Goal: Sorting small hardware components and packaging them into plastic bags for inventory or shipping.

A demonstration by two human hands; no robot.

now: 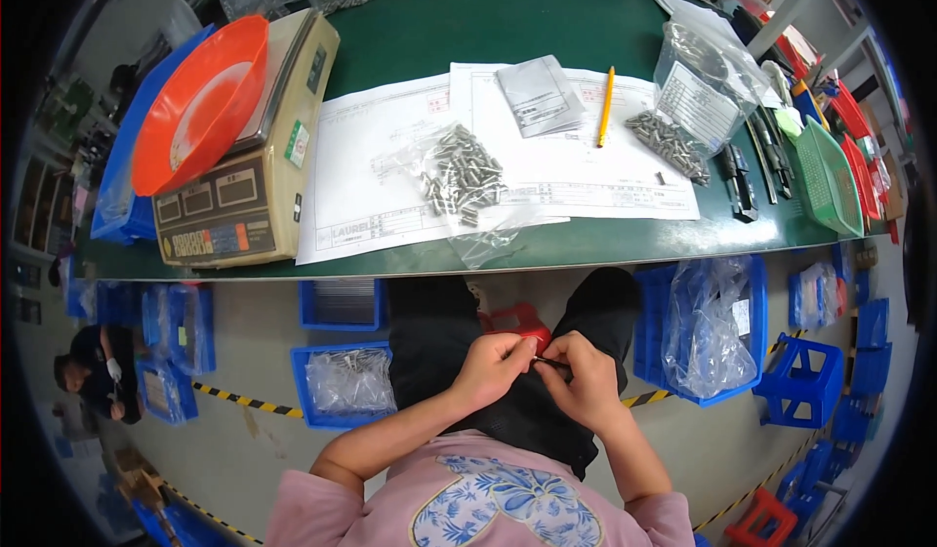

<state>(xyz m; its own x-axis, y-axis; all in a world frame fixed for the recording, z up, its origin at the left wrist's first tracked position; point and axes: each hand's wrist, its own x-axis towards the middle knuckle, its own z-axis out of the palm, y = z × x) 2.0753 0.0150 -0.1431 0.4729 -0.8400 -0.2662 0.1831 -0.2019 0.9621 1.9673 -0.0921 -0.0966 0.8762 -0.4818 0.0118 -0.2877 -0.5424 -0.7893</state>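
Low in the frame's centre, the left hand (498,364) and right hand (584,383) pinch closed on what may be a thin dark tool (552,363) (above a red stool (517,321)), which could slip to the floor if either grip loosens.

On the tabletop (508,20) lie one scale (249,171), one orange bowl (200,103), two large printed sheets (390,157), one pencil (606,106), one folded slip (539,95) and two clear bags of metal pins (459,181), with two hands (493,366) below its edge.
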